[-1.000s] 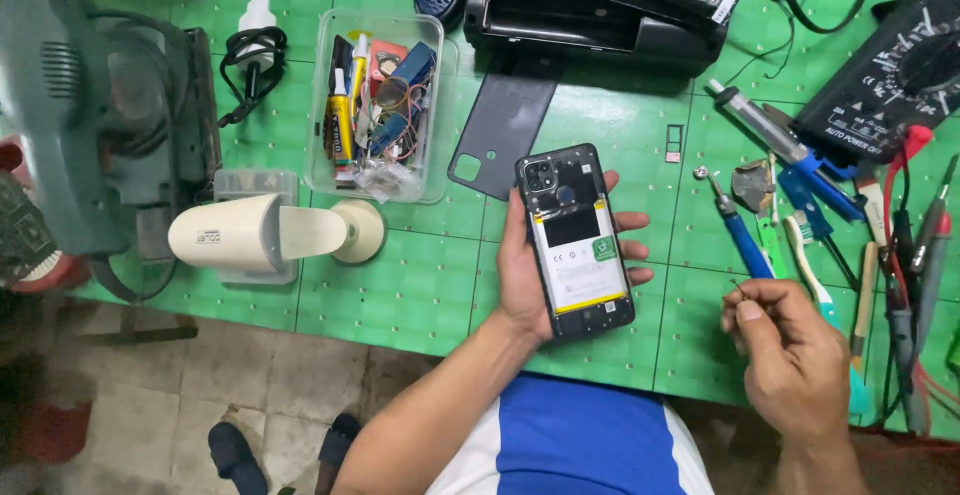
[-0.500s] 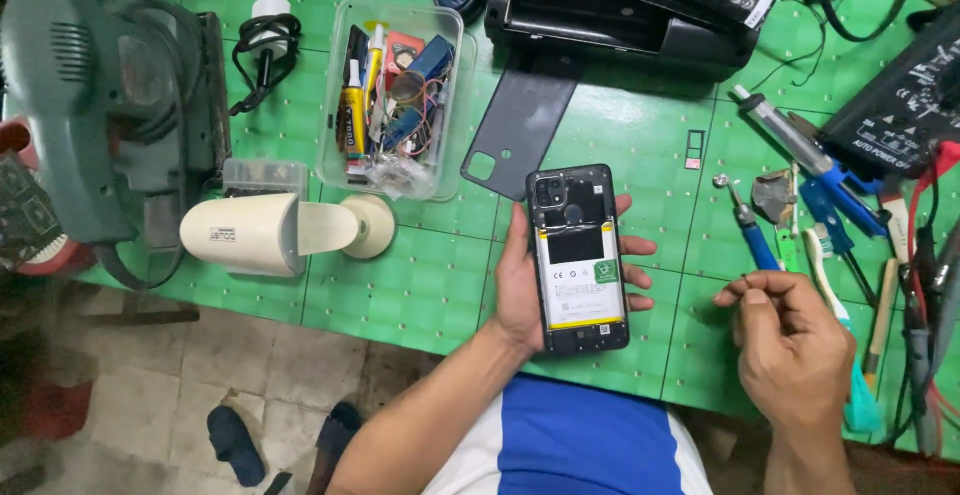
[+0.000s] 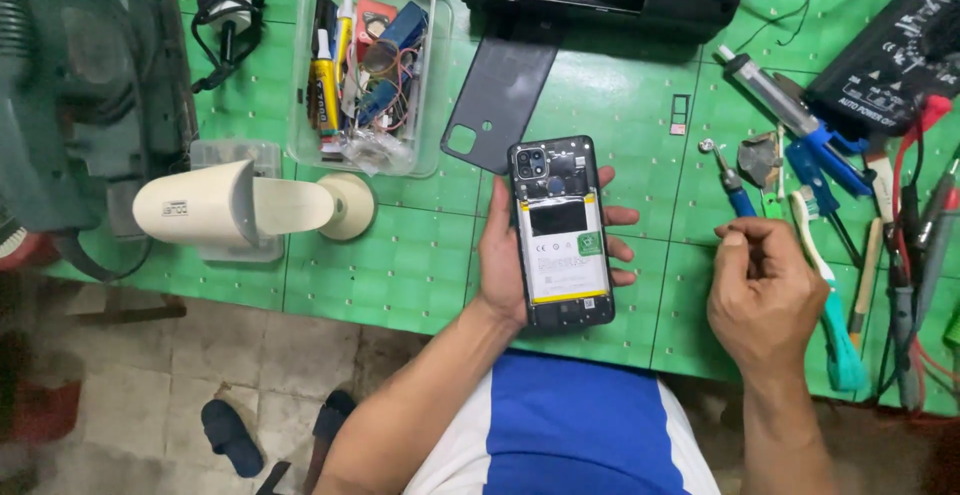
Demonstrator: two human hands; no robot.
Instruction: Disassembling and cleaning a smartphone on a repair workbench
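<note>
- Head view: the left hand (image 3: 520,255) cradles an opened phone (image 3: 560,230) from beneath, thumb along its left edge and fingertips curled over the right edge; the phone lies face down, just above the near edge of the green mat (image 3: 400,255).
- The phone's back is off: a flat white battery with a yellow strip fills the middle, a dark camera block sits at the top left, and a dark frame runs round it.
- The right hand (image 3: 765,290) is loosely closed, thumb and forefinger pressed together near the handle end of a blue-handled screwdriver (image 3: 728,180); whether they pinch something small cannot be told.
- Between the two hands lies a narrow strip of bare mat; the mat is ribbed plastic, marked off in squares.
- The dark grey back cover (image 3: 500,105), thin and matte with a square camera cut-out, lies just beyond the phone, apart from it.
- Left of the cover stands a clear plastic box (image 3: 425,75), crammed with tubes and wires.
- A cream cylindrical lamp (image 3: 235,205) rests on its side near the mat's front edge.
- A turquoise toothbrush (image 3: 830,305) and other hand tools crowd the right side, leaving little free room there.
</note>
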